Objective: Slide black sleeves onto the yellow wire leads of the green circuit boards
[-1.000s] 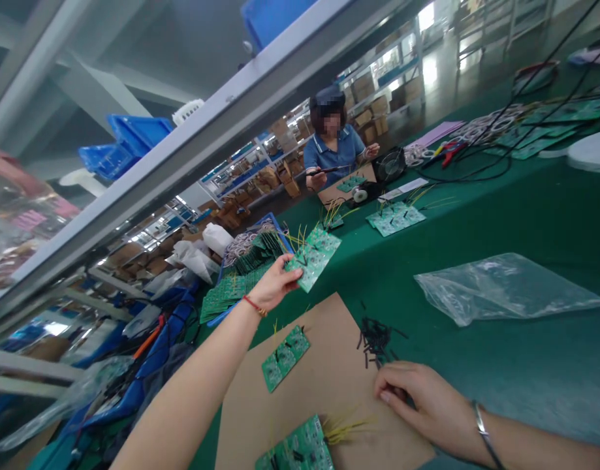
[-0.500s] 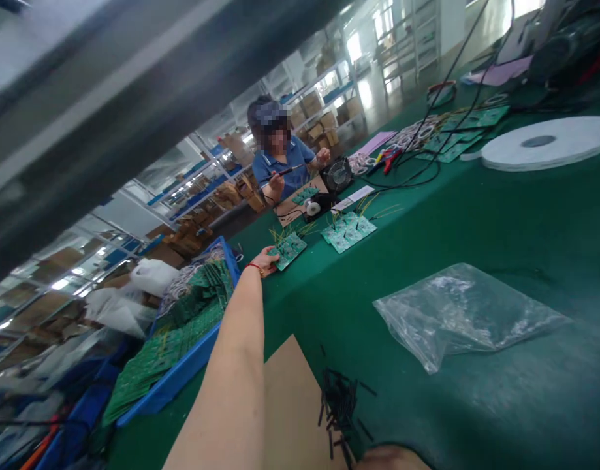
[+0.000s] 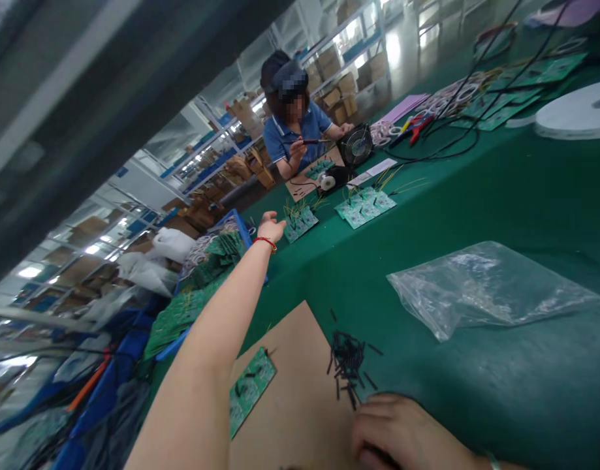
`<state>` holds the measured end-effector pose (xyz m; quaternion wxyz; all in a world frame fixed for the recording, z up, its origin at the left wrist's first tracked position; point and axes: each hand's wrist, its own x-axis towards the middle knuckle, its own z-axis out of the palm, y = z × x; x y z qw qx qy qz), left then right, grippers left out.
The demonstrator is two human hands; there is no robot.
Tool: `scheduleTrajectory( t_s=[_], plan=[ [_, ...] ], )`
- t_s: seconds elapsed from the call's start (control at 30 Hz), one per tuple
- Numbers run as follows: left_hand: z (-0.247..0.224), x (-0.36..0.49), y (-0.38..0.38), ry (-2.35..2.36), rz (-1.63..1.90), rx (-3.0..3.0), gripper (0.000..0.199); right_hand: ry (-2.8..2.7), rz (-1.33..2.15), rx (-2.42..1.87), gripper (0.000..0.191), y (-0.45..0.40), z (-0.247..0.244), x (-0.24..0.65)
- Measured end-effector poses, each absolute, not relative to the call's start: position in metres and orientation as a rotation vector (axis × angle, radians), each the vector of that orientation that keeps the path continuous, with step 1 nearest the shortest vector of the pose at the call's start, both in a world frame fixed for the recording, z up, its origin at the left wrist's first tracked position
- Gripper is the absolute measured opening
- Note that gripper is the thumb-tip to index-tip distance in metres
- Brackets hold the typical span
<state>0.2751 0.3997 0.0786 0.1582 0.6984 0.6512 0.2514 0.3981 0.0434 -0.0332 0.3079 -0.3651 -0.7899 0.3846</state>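
My left hand is stretched far across the table, fingers loosely apart and empty. Just right of it lies a green circuit board with thin yellow wires standing up from it; whether they touch is hard to tell. A second wired board lies further right. Low in the view, my right hand rests with curled fingers at the edge of a cardboard sheet; anything inside them is hidden. Beside it is a pile of short black tubes. Partly behind my left forearm, another circuit board lies on the cardboard.
A clear plastic bag lies on the green table at right, with a white reel behind it. A blue bin of boards stands left. Across the table, a person holds a soldering iron near a small fan.
My left hand has let go of the wired board and its fingers have lifted. The view has shifted, bringing my right hand and the board on the cardboard into sight.
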Motion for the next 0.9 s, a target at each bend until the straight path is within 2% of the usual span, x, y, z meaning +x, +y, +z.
scheduleTrajectory(
  t_s=[0.1, 0.17, 0.23, 0.37, 0.47, 0.53, 0.7, 0.83, 0.9],
  plan=[
    [0.119, 0.238, 0.328, 1.718, 0.692, 2.167, 0.038, -2.043, 1.096, -0.984, 0.018, 0.041, -0.02, 0.403],
    [0.141, 0.2, 0.271, 1.668, 0.631, 2.245, 0.026, -2.037, 1.12, -0.992, 0.019, 0.04, -0.017, 0.405],
    [0.15, 0.155, 0.217, 1.711, 0.342, 2.354, 0.021, -2.045, 1.13, -0.989, 0.019, 0.04, -0.015, 0.406],
    [0.121, 0.073, 0.14, 1.936, -0.301, 2.031, 0.03, -2.077, 1.116, -0.995, 0.019, 0.04, -0.014, 0.407],
    [0.078, 0.045, 0.111, 1.865, -0.308, 2.049, 0.062, -2.095, 1.109, -1.005, 0.019, 0.04, -0.013, 0.407],
    [0.055, 0.041, 0.102, 1.802, -0.131, 2.211, 0.069, -2.102, 1.104, -1.02, 0.019, 0.039, -0.012, 0.407],
    [0.046, 0.06, 0.112, 1.737, -0.019, 2.264, 0.055, -2.09, 1.086, -1.055, 0.019, 0.038, -0.013, 0.405],
    [0.06, 0.109, 0.172, 1.631, 0.119, 2.426, 0.054, -2.066, 1.072, -1.046, 0.019, 0.039, -0.017, 0.403],
    [0.06, 0.143, 0.219, 1.613, 0.178, 2.494, 0.059, -2.049, 1.063, -1.031, 0.019, 0.039, -0.018, 0.403]
  ],
)
